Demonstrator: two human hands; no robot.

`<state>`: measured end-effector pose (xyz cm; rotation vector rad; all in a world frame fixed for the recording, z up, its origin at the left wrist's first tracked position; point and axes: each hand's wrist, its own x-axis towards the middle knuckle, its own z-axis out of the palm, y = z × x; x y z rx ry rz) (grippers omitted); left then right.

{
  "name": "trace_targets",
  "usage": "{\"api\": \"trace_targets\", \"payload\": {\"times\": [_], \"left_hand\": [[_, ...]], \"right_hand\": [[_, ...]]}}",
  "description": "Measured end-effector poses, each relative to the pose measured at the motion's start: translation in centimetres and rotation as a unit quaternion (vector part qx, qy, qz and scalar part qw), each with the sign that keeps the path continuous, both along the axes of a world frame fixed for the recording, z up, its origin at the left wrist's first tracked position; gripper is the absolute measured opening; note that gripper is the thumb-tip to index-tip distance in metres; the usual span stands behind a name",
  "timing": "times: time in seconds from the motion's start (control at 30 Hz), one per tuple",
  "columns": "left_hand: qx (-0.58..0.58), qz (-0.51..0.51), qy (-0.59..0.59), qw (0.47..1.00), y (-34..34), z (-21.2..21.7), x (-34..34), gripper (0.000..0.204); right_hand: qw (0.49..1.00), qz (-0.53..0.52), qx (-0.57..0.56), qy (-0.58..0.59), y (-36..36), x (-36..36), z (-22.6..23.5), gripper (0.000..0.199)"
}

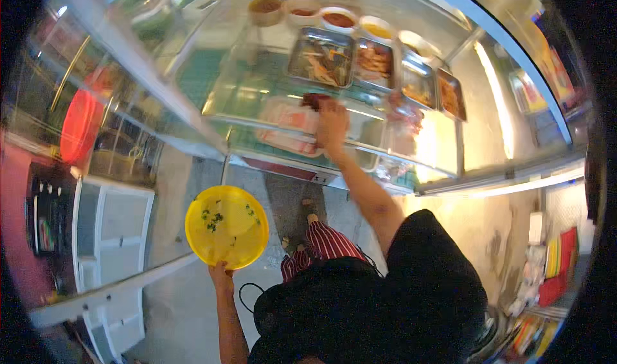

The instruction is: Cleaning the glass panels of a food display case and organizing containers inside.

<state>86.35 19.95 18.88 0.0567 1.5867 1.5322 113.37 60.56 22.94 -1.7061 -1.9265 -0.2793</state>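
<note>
The left hand [222,273] grasps the near rim of a yellow plate [230,231], thumb toward its face, holding it out over the floor; green bits [214,220] lie scattered on the plate, loose by the look of them, so it would serve to keep the plate level, the wrist firm and any turn slow, since a one-sided hold could easily let it tip; farther out, the right hand [332,123] reaches into a glass case [279,166], just beside or on a dark red thing [315,100], and blur hides the fingers, so I cannot tell whether they have closed on it; a white and red container [286,123] sits to the left of that hand; a good reach here would keep the forearm off the shelf edge and bring the plate nearer, to shorten any carry. Below the arms are striped trousers [331,242] and a grey floor [193,306]; the case has a greenish base [222,91]; beyond the hand stand metal trays [319,83] of food, then a row of bowls [266,20], several with red or yellow contents; off to the left are a white cabinet [122,219] and a round red thing [81,125]; to the right, a brightly lit wall [491,226] and a red and yellow pile [558,267].
</note>
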Motion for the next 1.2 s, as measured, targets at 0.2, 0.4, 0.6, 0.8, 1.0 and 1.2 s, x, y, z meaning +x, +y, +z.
{"api": "trace_targets", "payload": {"times": [0.2, 0.4, 0.6, 0.8, 1.0, 1.2], "left_hand": [[0.061, -0.168, -0.099, 0.979, 5.1, -1.1, -2.7, 0.053], [0.006, -0.150, -0.023, 0.988, 9.1, 4.0, 1.7, 0.057], [0.008, -0.200, -0.037, 0.979, 7.6, 1.2, -2.3, 0.052], [-0.025, -0.124, -0.052, 0.991, 8.6, 2.0, 0.4, 0.047], [0.037, -0.139, -0.063, 0.988, 8.6, 0.2, -0.5, 0.050], [0.068, -0.117, -0.101, 0.986, 10.2, 1.8, 1.0, 0.050]], "right_hand": [[0.941, 0.301, -0.126, 0.091, -7.4, -8.2, 0.8, 0.032], [0.975, 0.166, -0.097, 0.115, -9.5, 7.5, 6.2, 0.038], [0.966, -0.254, 0.047, 0.019, -9.2, 30.9, 3.6, 0.031], [0.917, -0.398, -0.001, -0.022, -6.9, 27.7, -0.2, 0.039], [0.995, -0.092, -0.042, -0.005, -5.2, 10.2, 0.8, 0.050], [0.992, 0.119, -0.049, -0.018, -3.5, -3.9, 0.7, 0.053]]}}
